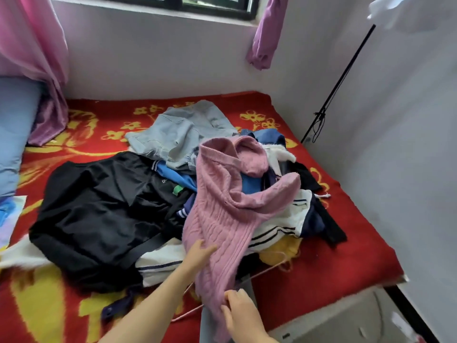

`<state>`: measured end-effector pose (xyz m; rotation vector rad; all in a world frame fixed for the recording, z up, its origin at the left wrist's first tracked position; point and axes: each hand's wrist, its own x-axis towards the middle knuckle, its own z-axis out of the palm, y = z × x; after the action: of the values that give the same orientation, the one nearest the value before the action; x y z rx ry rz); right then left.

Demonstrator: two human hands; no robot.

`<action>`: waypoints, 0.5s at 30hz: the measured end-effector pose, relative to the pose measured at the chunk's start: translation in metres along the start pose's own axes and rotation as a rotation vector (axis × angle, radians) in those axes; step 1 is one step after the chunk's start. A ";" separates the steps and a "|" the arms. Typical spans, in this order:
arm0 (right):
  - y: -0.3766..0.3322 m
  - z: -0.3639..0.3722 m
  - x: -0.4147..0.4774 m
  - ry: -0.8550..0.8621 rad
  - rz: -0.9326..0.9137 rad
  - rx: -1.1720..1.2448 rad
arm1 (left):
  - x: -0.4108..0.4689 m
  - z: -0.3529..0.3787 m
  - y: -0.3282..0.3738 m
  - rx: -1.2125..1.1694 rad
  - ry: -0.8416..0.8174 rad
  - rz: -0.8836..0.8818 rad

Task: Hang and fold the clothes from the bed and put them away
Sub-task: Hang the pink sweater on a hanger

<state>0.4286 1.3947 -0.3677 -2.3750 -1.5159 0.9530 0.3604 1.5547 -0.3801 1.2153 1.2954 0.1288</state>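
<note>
Right hand (241,311) is pinching pink sweater (222,206) at its hem, lower centre.
Left hand (199,253), fingers straight, is touching the sweater's edge just above.

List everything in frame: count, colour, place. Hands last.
pink sweater: 1, pink cable knit, on top of the pile
black garment: 1, black, left side of the pile
jeans: 1, light blue, far side of the pile
blue garment: 1, blue, under the jeans
striped garment: at least 1, white with dark stripes, under the sweater
yellow garment: 1, yellow, near right of the pile
hanger: 1, pale wire, near bed edge, partly under the sweater
blanket: 1, red with yellow flowers, covers the bed
pillow: 1, light blue, far left
curtains: 2, pink at left, purple by the window
pole: 1, black, against the right wall
left hand: fingers straight against the sweater
right hand: pinches the sweater's near edge
</note>
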 end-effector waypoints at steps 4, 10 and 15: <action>0.022 0.003 0.001 -0.040 0.162 0.023 | -0.004 0.009 -0.027 0.079 -0.029 -0.058; 0.050 -0.021 0.038 -0.030 0.249 0.057 | -0.003 -0.013 -0.034 0.087 0.063 -0.008; 0.045 -0.051 0.088 -0.013 0.197 0.050 | 0.001 -0.047 -0.022 -0.007 0.183 -0.034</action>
<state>0.5180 1.4592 -0.3859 -2.5218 -1.2641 1.0347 0.3128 1.5740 -0.3873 1.1958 1.4731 0.2241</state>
